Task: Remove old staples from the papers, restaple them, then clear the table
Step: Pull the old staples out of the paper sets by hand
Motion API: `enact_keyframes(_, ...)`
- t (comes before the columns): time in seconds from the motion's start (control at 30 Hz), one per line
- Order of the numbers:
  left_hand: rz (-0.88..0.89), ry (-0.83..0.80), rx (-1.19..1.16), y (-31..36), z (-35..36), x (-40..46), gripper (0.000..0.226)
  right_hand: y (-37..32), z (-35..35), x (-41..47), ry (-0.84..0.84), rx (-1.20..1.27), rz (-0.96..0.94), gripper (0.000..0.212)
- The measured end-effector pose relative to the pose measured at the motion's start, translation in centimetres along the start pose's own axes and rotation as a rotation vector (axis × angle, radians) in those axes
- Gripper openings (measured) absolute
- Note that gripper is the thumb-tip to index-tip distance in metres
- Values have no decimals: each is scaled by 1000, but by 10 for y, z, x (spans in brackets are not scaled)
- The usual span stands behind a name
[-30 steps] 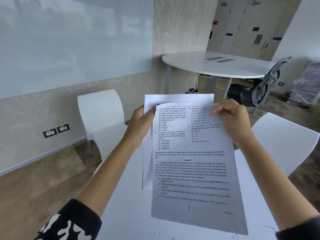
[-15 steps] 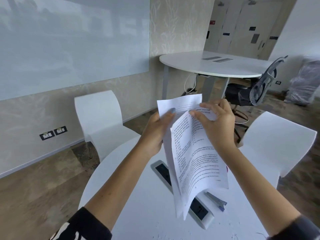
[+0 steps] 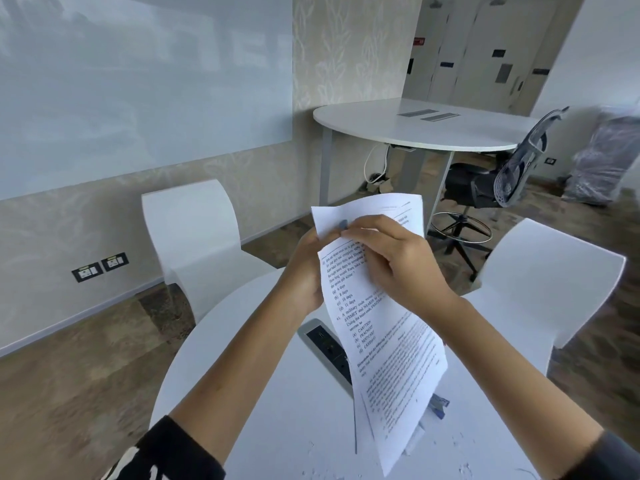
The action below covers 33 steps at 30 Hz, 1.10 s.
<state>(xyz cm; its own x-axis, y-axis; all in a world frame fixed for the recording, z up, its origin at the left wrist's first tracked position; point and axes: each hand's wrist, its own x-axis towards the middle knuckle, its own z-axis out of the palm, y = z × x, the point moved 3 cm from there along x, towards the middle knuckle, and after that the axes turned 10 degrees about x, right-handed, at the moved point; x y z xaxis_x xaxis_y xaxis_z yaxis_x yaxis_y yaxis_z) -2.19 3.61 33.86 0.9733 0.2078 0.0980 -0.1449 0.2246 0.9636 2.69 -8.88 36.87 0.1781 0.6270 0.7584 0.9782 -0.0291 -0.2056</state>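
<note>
Above the round white desk [image 3: 263, 393], in your head camera's view, you hold the white printed paper sheets [image 3: 384, 344] up in the air with both hands. They hang tilted, top edge away from you, the lower corner dangling close above the desk surface. At least two sheets show: a back one whose top stands up behind your fingers, and a front one covered in black exam text that curls forward.

Your left hand [image 3: 304, 271] grips the sheets at their upper left edge, fingers wrapped behind the paper and the thumb on the front near the top corner. Your right hand [image 3: 391, 261] reaches across from the right with the wrist bent, its fingers curled and its fingertips [image 3: 343, 226] pinching the top left corner of the front sheet, right beside your left thumb. Whether a staple sits under those fingertips you cannot tell.

Set into the desk is a grey rectangular power socket box [image 3: 327, 348], partly hidden behind the hanging sheets. Beside the lower right edge of the paper a small blue and grey stapling tool [image 3: 440, 403] lies on the desk, mostly covered. Tiny white flecks are scattered on the desk near you.

Two white moulded chairs [image 3: 194, 233] stand at the far side of the desk.
</note>
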Motion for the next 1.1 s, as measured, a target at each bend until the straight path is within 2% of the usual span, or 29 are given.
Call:
enact_keyframes(0.1, 2, 19, -10, 4, -5, 1, 20, -3, 1, 1, -77, 80, 94, 31)
enact_keyframes(0.23, -4, 28, 58, 6, -6, 3, 17, -4, 6, 2, -97, 87, 178, 46)
enact_keyframes(0.37, -8, 17, 87, 2, -3, 4, 25, -5, 2, 9, -12, 156, 176, 26)
enact_keyframes(0.47, -9, 22, 100, 1, -4, 6, 22, -4, -1, 11, 34, 181, 165, 8)
enact_keyframes(0.6, 0, 39, 95, 5, -5, 6, 13, -5, 1, 9, 29, 175, 142, 5)
enact_keyframes(0.77, -32, 71, 55, 2, -7, 8, 19, -7, 8, 6, 6, 111, 123, 13)
enact_keyframes(0.93, -104, 84, 45, 2, -14, 9, 31, -9, 15, 1, -215, 155, 188, 52)
enact_keyframes(1.0, -125, 90, 82, 2, -13, 9, 27, -9, 18, 2, -223, 115, 204, 52)
enact_keyframes(1.1, -119, 68, 85, 4, -12, 7, 21, -6, 18, 4, -175, 85, 211, 29)
